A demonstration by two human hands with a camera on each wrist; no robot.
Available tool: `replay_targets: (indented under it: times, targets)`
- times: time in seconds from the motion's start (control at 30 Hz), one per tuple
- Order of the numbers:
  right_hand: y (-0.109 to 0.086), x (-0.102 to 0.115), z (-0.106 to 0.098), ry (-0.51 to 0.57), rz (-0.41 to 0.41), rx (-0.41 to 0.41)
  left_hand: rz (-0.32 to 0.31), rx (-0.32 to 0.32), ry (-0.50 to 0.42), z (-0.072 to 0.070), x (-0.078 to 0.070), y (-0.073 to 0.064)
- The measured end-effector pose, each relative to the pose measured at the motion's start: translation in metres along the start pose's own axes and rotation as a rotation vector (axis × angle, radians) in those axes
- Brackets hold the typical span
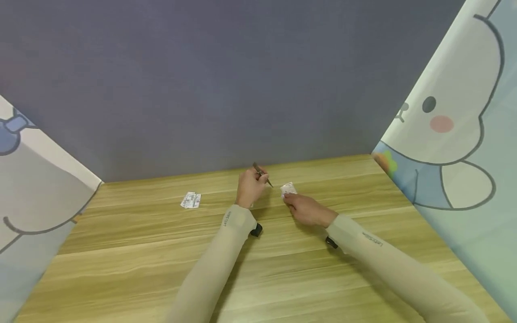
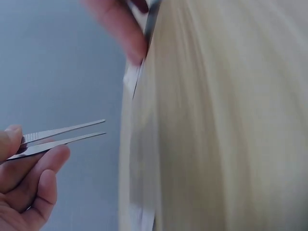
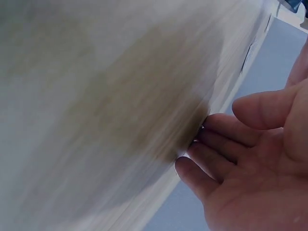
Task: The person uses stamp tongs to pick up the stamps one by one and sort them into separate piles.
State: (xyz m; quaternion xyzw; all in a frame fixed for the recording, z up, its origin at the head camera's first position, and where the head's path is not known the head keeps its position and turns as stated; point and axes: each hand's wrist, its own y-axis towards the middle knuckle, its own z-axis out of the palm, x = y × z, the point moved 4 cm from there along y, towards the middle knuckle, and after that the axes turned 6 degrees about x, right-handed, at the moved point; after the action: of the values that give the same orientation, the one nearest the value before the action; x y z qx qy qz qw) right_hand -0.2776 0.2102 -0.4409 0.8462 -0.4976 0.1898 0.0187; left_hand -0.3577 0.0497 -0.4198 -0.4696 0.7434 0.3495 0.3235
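Note:
My left hand (image 1: 249, 186) pinches a pair of metal tweezers (image 1: 264, 176) above the table. In the left wrist view the two tips of the tweezers (image 2: 72, 129) stand apart with nothing between them. My right hand (image 1: 308, 210) rests its fingertips at the near edge of a small white packet (image 1: 288, 188) lying on the table. Seen from the right wrist, its fingers (image 3: 216, 163) are loosely extended onto the tabletop, the thumb held away from them. A sliver of something white (image 1: 252, 205) shows beside the left wrist, mostly hidden by it.
Several white printed packets (image 1: 191, 200) lie overlapping on the wood-grain table (image 1: 141, 269) to the left. A grey panel (image 1: 226, 89) rises behind the back edge. Cartoon-printed walls (image 1: 456, 134) flank both sides.

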Motion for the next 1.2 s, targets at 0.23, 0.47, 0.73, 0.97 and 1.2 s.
replay_targets:
  times: [0.23, 0.47, 0.73, 0.97, 1.2]
  targets:
    - [-0.005, -0.003, 0.000, -0.011, -0.005, -0.015, -0.022, 0.051, -0.026, -0.033, 0.016, -0.008]
    - [-0.007, -0.005, -0.001, -0.027, 0.027, 0.006, -0.010, 0.074, -0.004, -0.056, 0.024, -0.014]
    - [-0.004, -0.006, 0.000, 0.004, 0.070, 0.048, -0.050, 0.112, -0.015, -0.057, 0.037, -0.014]
    - [0.002, 0.000, 0.002, 0.003, 0.045, 0.044, 0.002, 0.130, 0.067, -0.056, 0.038, -0.012]
    - [0.002, 0.001, 0.002, 0.007, 0.050, 0.051, -0.013, 0.184, 0.056, -0.050, 0.041, -0.010]
